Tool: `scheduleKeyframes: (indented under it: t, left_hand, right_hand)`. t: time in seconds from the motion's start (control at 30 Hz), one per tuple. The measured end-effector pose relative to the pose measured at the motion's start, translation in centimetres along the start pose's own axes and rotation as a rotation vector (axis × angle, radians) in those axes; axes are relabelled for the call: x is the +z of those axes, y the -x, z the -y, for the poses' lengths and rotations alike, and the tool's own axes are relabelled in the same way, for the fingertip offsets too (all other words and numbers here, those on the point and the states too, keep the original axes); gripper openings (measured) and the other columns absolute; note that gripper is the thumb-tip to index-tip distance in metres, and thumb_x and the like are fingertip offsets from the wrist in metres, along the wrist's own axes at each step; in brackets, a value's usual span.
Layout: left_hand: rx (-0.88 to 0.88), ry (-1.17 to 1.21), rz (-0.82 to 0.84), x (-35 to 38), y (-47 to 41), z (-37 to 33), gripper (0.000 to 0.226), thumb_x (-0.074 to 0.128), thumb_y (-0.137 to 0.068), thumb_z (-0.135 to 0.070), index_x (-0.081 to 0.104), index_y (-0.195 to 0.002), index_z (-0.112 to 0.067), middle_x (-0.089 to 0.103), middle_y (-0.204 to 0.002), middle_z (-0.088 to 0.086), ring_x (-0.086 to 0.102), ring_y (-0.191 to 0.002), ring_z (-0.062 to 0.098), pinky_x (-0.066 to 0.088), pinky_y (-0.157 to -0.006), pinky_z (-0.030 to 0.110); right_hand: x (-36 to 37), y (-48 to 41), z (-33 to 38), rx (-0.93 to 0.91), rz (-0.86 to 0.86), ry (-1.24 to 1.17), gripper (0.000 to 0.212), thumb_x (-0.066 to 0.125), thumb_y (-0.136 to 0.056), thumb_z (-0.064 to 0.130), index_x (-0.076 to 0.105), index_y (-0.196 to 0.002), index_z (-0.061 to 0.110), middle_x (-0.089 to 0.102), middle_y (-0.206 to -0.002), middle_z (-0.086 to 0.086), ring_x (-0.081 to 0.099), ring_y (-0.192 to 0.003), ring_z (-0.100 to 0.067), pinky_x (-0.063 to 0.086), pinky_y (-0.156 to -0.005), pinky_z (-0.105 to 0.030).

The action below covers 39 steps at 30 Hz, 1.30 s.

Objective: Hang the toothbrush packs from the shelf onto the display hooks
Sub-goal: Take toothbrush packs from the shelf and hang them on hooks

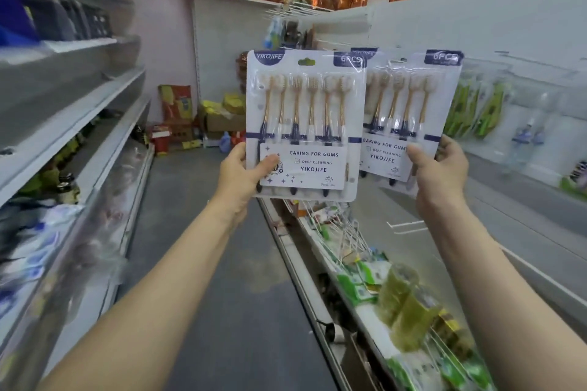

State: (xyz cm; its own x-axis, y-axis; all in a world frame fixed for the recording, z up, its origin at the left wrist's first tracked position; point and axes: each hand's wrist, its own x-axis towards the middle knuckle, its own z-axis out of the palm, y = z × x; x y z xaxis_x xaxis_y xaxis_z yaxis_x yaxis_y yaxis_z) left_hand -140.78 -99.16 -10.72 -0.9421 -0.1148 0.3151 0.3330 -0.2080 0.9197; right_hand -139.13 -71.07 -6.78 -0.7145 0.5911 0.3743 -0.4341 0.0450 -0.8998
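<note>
Left hand [241,171] grasps the left pack [305,124] at its lower left corner, thumb curled over the printed card front, fingers hidden behind. Right hand [440,171] pinches the right pack [409,111] at its lower right edge, thumb on the front, fingers wrapped round the back. Both packs are up in the air in front of the chest, well off any shelf and not yet on a hook. Each stands upright with its long axis vertical, brush heads up, handles down toward the hands. The left pack's right edge overlaps the front of the right pack. A second card edge may sit behind the left pack, but I cannot tell. The hang slot [306,62] shows at the top centre of the left pack, at the far end from the grip. The right pack's slot is blurred, not made out. Beyond the packs and to the right runs the white panel [524,25] that carries the hooks [405,225]. Bare wire pegs stick out low down and more show at the far top end, with green packs [470,111] hanging just past the right pack. The panel lies on the right-hand side, so the right hand and its pack are the nearer. Judgement: that pack goes on first, its top edge led toward a peg tip, since the slot sits opposite the holding fingers. The left shelf [79,124] is behind the turn and heavily blurred.
</note>
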Motion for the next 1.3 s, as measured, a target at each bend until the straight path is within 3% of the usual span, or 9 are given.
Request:
scheduleKeyframes:
  t: [0.2, 0.4, 0.53, 0.7, 0.87, 1.03, 1.1, 1.2, 1.3]
  left_hand:
    - [-0.011, -0.013, 0.038, -5.4, -14.1, 2.4, 0.035, 0.074, -0.085, -0.005, 0.061, -0.117, -0.012, 0.073, -0.110, 0.004, 0.071, -0.100, 0.018, 0.057, -0.092, 0.038]
    - [-0.015, 0.017, 0.104, -7.9, -27.6, 7.6, 0.037, 0.073, -0.083, -0.003, 0.061, -0.116, -0.014, 0.072, -0.113, 0.009, 0.070, -0.103, 0.023, 0.056, -0.092, 0.041]
    - [-0.021, 0.005, 0.131, -9.1, -36.2, 12.0, 0.040, 0.074, -0.082, -0.004, 0.061, -0.120, -0.011, 0.073, -0.113, 0.009, 0.070, -0.105, 0.026, 0.054, -0.096, 0.045]
    - [-0.025, 0.018, 0.175, -9.7, -47.2, 14.3, 0.030, 0.074, -0.082, -0.005, 0.065, -0.106, -0.021, 0.077, -0.100, -0.002, 0.071, -0.101, 0.024, 0.056, -0.088, 0.040]
    - [-0.023, 0.039, 0.262, -10.2, -58.0, 16.3, 0.036, 0.078, -0.071, -0.019, 0.066, -0.106, -0.023, 0.077, -0.102, 0.001, 0.072, -0.099, 0.022, 0.054, -0.091, 0.044]
    - [-0.028, 0.099, 0.392, -10.2, -68.2, 20.6, 0.041, 0.081, -0.073, -0.028, 0.066, -0.110, -0.026, 0.075, -0.109, 0.002, 0.069, -0.106, 0.024, 0.052, -0.092, 0.042]
    - [-0.030, 0.090, 0.465, -10.1, -71.9, 22.1, 0.040, 0.084, -0.074, -0.034, 0.067, -0.109, -0.028, 0.075, -0.109, 0.002, 0.070, -0.104, 0.024, 0.052, -0.091, 0.041]
    - [-0.065, 0.132, 0.545, -10.3, -77.3, 23.5, 0.043, 0.080, -0.070, -0.029, 0.065, -0.111, -0.024, 0.076, -0.107, 0.001, 0.070, -0.102, 0.023, 0.053, -0.086, 0.038]
    - [-0.090, 0.161, 0.627, -10.3, -82.1, 23.9, 0.042, 0.078, -0.069, -0.026, 0.065, -0.109, -0.022, 0.076, -0.105, 0.001, 0.071, -0.100, 0.022, 0.054, -0.086, 0.039]
  right_hand:
    - [11.8, -5.7, -4.7, -0.016, -0.035, 0.053, 0.041, 0.068, -0.089, 0.002, 0.054, -0.128, 0.005, 0.067, -0.109, -0.007, 0.063, -0.079, -0.006, 0.053, -0.062, -0.014]
    - [20.8, -13.2, -11.3, -0.041, -0.061, 0.097, 0.043, 0.071, -0.088, 0.005, 0.056, -0.128, 0.004, 0.069, -0.117, -0.013, 0.068, -0.095, -0.018, 0.057, -0.074, -0.024]
    - [27.0, -18.5, -16.6, -0.043, -0.052, 0.080, 0.041, 0.069, -0.089, 0.002, 0.056, -0.127, 0.003, 0.068, -0.113, -0.011, 0.067, -0.087, -0.011, 0.053, -0.064, -0.014]
    - [34.5, -25.2, -21.6, 0.015, -0.062, 0.053, 0.042, 0.069, -0.089, 0.002, 0.053, -0.128, 0.007, 0.065, -0.111, -0.008, 0.063, -0.083, -0.008, 0.049, -0.055, -0.011]
    - [40.9, -31.2, -24.3, 0.014, -0.117, 0.115, 0.046, 0.069, -0.089, 0.000, 0.051, -0.131, 0.006, 0.065, -0.110, -0.009, 0.063, -0.083, -0.010, 0.050, -0.056, -0.011]
    - [45.1, -36.3, -27.9, -0.031, -0.235, 0.155, 0.046, 0.072, -0.088, 0.004, 0.054, -0.130, 0.006, 0.068, -0.112, -0.010, 0.069, -0.093, -0.019, 0.053, -0.063, -0.019]
    - [46.8, -37.7, -29.1, -0.039, -0.309, 0.161, 0.043, 0.071, -0.088, 0.002, 0.054, -0.128, 0.007, 0.068, -0.109, -0.009, 0.068, -0.088, -0.014, 0.053, -0.063, -0.018]
    - [49.7, -39.7, -30.1, -0.051, -0.406, 0.160, 0.041, 0.070, -0.089, 0.002, 0.053, -0.126, 0.008, 0.067, -0.106, -0.007, 0.066, -0.083, -0.011, 0.051, -0.061, -0.017]
    - [52.1, -41.7, -30.7, -0.054, -0.487, 0.168, 0.044, 0.070, -0.089, 0.002, 0.053, -0.129, 0.005, 0.067, -0.112, -0.010, 0.067, -0.088, -0.015, 0.056, -0.069, -0.024]
